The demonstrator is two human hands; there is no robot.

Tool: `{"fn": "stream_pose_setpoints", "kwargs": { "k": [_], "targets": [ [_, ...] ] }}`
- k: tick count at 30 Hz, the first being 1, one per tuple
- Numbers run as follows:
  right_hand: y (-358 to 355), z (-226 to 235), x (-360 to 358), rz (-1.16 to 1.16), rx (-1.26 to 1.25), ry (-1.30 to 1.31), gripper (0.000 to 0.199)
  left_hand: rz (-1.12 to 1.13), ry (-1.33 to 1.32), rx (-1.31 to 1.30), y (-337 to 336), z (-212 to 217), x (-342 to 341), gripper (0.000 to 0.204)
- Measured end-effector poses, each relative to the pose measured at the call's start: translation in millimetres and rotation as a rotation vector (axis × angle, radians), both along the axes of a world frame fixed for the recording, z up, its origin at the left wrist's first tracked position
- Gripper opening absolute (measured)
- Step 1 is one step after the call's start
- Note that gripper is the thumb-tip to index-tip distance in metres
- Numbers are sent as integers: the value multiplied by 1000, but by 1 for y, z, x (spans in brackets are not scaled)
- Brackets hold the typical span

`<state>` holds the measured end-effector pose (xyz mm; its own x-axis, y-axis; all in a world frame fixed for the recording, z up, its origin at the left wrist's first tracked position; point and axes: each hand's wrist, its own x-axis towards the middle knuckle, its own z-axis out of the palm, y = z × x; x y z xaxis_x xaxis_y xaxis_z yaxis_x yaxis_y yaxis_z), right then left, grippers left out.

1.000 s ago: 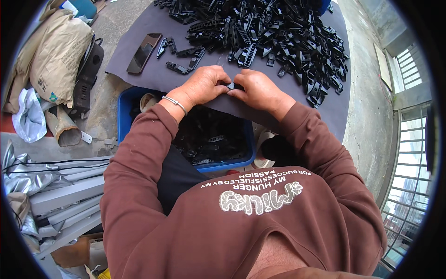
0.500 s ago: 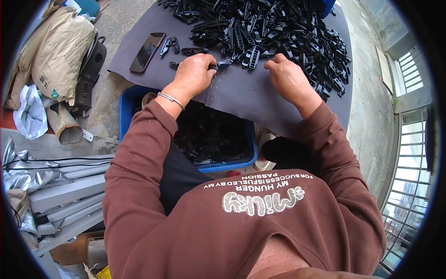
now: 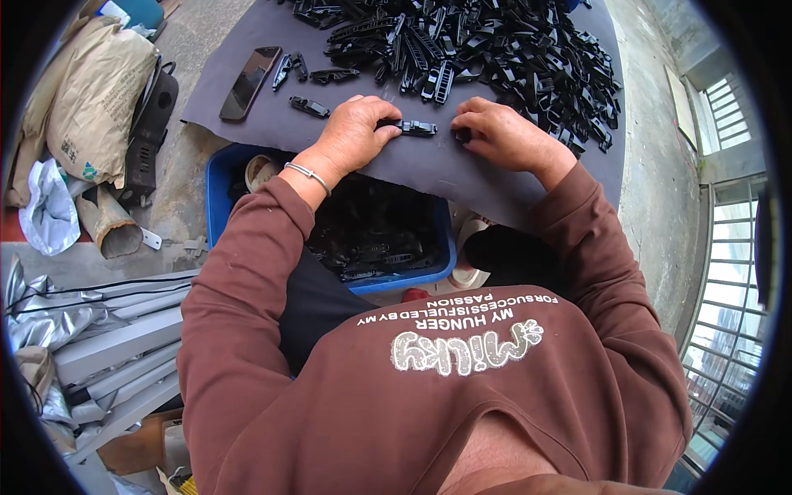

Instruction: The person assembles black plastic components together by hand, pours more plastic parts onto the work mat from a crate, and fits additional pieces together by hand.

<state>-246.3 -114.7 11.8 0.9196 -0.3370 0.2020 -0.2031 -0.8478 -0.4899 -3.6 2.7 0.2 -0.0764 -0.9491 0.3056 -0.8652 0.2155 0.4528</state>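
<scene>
My left hand (image 3: 353, 134) is closed in a pinch on one end of a slim black plastic part (image 3: 419, 128); the other end points right, just above the grey sheet (image 3: 495, 194). Facing it across a small gap, my right hand (image 3: 513, 139) has its fingers curled round a small dark piece (image 3: 464, 134), mostly hidden by the fingers. Beyond both hands lies a big heap of similar black plastic parts (image 3: 462, 49). A single black part (image 3: 309, 106) rests left of my left hand, and a few more lie farther up.
A dark phone (image 3: 250, 82) lies on the sheet's left side. Below the near edge stands a blue bin (image 3: 450, 268) with black parts inside. Paper sacks (image 3: 103, 95) and pale metal bars (image 3: 124, 338) fill the left. A barred window (image 3: 730, 272) is at right.
My left hand has shifted slightly right and nearer, and its black part now points straight right. My right hand has moved left and nearer; a small dark piece now shows in its fingers.
</scene>
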Motion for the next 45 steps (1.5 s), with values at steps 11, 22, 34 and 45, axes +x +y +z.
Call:
{"fn": "stream_pose_setpoints", "kwargs": {
  "k": [11, 22, 34, 45],
  "targets": [
    [23, -15, 58, -51, -167, -19, 26, -45, 17, 5, -5, -3, 1, 20],
    [10, 3, -3, -595, -338, 212, 29, 176, -334, 151, 27, 39, 67, 32],
    [16, -5, 10, -257, -65, 63, 20, -200, -84, 45, -3, 13, -2, 22],
    [3, -10, 0, -550, -287, 27, 22, -168, -21, -167, 0, 5, -21, 47]
  ]
}}
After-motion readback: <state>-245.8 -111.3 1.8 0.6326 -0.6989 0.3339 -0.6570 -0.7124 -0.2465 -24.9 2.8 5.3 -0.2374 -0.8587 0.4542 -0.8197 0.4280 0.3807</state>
